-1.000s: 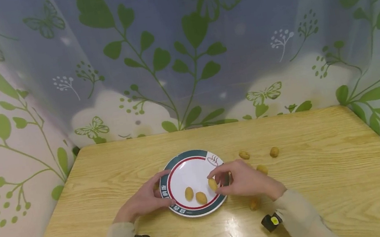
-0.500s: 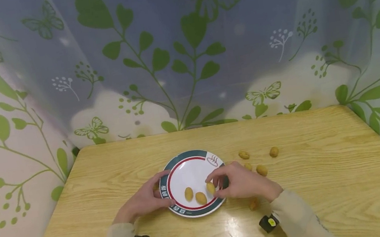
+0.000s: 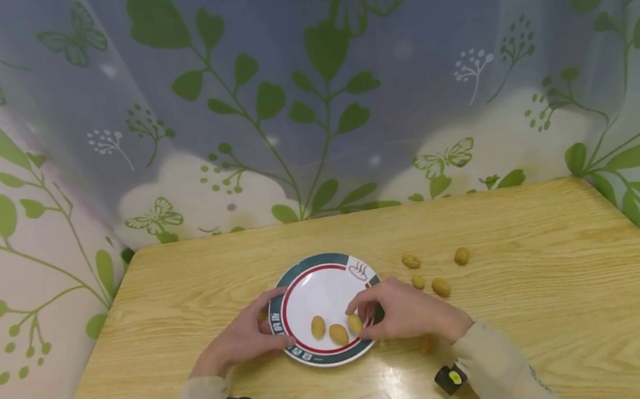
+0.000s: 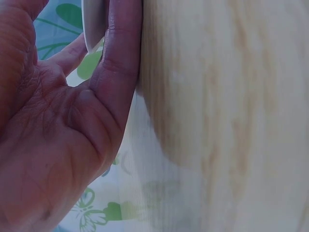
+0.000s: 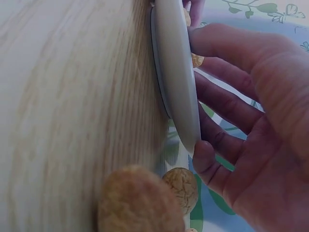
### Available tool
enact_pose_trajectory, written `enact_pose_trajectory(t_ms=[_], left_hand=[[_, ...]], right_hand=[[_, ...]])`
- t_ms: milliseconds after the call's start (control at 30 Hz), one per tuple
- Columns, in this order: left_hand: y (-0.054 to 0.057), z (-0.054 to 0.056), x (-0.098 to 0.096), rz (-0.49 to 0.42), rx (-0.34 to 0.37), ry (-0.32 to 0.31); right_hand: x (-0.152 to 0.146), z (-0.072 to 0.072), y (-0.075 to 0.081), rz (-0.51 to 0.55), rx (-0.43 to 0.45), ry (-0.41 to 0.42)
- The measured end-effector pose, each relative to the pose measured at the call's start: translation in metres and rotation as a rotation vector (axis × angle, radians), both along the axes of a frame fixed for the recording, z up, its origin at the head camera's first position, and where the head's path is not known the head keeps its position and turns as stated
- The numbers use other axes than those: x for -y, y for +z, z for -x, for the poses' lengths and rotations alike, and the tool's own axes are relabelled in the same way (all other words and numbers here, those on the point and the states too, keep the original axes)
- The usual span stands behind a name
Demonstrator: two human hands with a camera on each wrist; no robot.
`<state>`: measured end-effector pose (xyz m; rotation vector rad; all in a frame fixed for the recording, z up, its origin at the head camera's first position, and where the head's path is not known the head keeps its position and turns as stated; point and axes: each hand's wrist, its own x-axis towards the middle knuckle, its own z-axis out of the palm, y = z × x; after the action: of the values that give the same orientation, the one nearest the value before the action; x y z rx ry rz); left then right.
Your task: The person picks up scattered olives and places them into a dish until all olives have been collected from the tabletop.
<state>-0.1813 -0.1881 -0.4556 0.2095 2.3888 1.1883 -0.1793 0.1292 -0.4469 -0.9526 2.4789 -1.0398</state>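
A white plate (image 3: 315,290) with a dark green rim and red ring sits on the table. At its left edge my left hand (image 3: 247,334) grips the rim, thumb on the near side, fingers farther back; in the left wrist view the plate's edge (image 4: 94,24) shows beside the fingers. Over the right side, my right hand (image 3: 408,310) pinches a tan, oval walnut (image 3: 354,323) between thumb and forefinger, low at the plate's surface. Whether it touches the plate I cannot tell. Two more walnuts, one left (image 3: 318,327) and one nearer (image 3: 338,335), lie on the plate.
Several walnuts lie on the wooden table (image 3: 212,264) right of the plate, including one at the back (image 3: 410,260) and one farther right (image 3: 461,255). Another walnut (image 3: 426,343) is partly hidden below my right wrist. A patterned curtain (image 3: 297,127) hangs behind the table.
My right hand has moved slightly left and toward me, bringing its walnut close to the two on the plate. A small walnut behind that hand has come into view. My left hand stays put.
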Motion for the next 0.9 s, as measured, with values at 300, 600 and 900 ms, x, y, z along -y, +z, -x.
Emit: enact_pose_trajectory(t_ms=[300, 600, 900], left_hand=[[-0.002, 0.001, 0.001, -0.005, 0.0, -0.01], [-0.001, 0.0, 0.0, 0.001, -0.002, -0.005], [-0.001, -0.001, 0.0, -0.004, -0.002, -0.001]], right_hand=[[-0.002, 0.0, -0.001, 0.02, 0.021, 0.008], [-0.009, -0.002, 0.003, 0.075, 0.043, -0.012], [-0.017, -0.003, 0.006, 0.119, 0.03, -0.039]])
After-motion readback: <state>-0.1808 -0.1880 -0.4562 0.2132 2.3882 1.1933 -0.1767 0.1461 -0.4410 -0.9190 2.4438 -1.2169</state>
